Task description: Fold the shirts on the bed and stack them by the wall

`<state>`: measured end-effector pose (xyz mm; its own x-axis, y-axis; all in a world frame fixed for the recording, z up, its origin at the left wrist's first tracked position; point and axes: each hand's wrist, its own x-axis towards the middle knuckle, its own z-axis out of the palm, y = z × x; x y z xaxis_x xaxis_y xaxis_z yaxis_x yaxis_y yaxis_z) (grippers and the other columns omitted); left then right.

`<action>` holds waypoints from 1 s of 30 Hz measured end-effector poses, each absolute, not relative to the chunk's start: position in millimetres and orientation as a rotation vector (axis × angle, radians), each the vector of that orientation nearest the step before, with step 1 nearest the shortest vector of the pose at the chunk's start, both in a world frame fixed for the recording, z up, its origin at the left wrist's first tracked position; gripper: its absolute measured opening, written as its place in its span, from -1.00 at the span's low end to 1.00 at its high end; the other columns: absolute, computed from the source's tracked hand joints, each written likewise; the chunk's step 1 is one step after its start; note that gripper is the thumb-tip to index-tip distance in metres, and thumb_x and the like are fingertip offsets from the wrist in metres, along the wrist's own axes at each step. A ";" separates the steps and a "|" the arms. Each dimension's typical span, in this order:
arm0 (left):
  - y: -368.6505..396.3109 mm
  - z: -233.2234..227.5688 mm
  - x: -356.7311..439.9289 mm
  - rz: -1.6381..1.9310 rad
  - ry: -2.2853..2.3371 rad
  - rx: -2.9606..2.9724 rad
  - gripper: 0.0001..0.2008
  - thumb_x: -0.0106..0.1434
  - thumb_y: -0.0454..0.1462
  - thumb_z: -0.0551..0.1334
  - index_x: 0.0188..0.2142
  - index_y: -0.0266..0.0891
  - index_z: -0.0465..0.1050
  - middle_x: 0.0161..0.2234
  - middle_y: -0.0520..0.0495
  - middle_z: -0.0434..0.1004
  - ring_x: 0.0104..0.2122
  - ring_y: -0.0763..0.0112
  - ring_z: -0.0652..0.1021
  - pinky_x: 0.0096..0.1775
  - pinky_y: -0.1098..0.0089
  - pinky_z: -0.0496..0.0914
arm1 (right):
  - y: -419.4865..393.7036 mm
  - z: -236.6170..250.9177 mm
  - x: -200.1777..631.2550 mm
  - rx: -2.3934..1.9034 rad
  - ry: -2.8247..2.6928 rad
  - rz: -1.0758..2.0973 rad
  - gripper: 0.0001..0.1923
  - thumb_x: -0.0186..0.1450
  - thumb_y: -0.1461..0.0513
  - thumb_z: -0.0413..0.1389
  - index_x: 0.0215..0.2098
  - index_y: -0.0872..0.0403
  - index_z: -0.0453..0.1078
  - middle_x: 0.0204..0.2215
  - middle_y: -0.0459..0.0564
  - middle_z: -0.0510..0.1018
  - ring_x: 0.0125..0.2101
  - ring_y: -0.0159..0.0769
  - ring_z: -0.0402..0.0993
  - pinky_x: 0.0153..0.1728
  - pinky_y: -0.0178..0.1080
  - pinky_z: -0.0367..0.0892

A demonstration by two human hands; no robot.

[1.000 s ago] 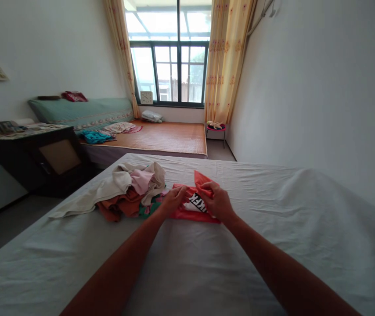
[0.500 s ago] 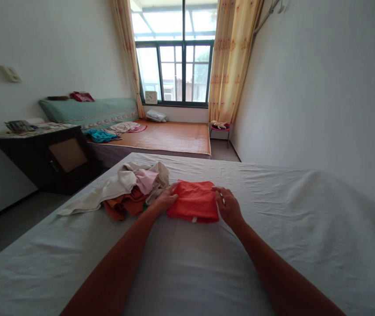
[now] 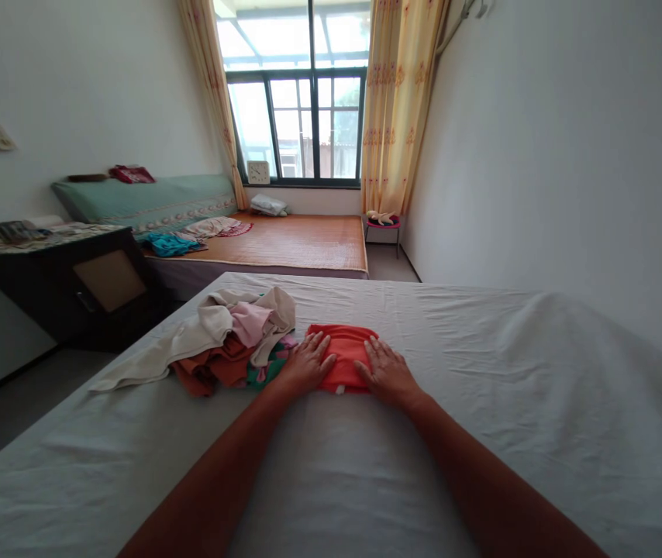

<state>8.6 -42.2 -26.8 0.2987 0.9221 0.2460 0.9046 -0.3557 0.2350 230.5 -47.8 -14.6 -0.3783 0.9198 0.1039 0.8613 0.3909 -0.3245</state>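
Note:
A folded red-orange garment (image 3: 343, 353) lies flat on the white sheet (image 3: 331, 465), a small white tag showing at its near edge. My left hand (image 3: 309, 361) rests with fingers spread over the garment's left side. Over its right side lies my right hand (image 3: 387, 372), palm down and fingers outstretched. Both palms hide the garment's side edges. Just left of my left hand is a loose heap of clothes (image 3: 243, 325) in cream, pink, rust and green.
Beyond the sheet is a bed with a woven mat (image 3: 308, 240), with a teal cloth (image 3: 171, 244) on it. A dark cabinet (image 3: 104, 279) stands at the left. The white wall (image 3: 540, 155) closes off the right side. A small stool (image 3: 383, 223) stands by the curtain.
Both hands have moved from the garment's side edges onto its top and now lie flatter. The garment looks narrower. The view has turned slightly right.

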 end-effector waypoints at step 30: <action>-30.8 -28.4 -2.9 0.809 1.603 2.462 -0.54 0.38 -0.13 -0.08 0.13 -0.30 0.31 0.16 -0.22 0.33 0.16 0.24 0.32 0.19 0.15 0.19 | 2.9 24.5 365.6 -0.970 -0.839 1.103 -0.64 -0.05 0.24 0.22 -0.24 0.09 0.41 -0.32 -0.03 0.62 -0.31 -0.21 0.56 -0.26 -0.18 0.49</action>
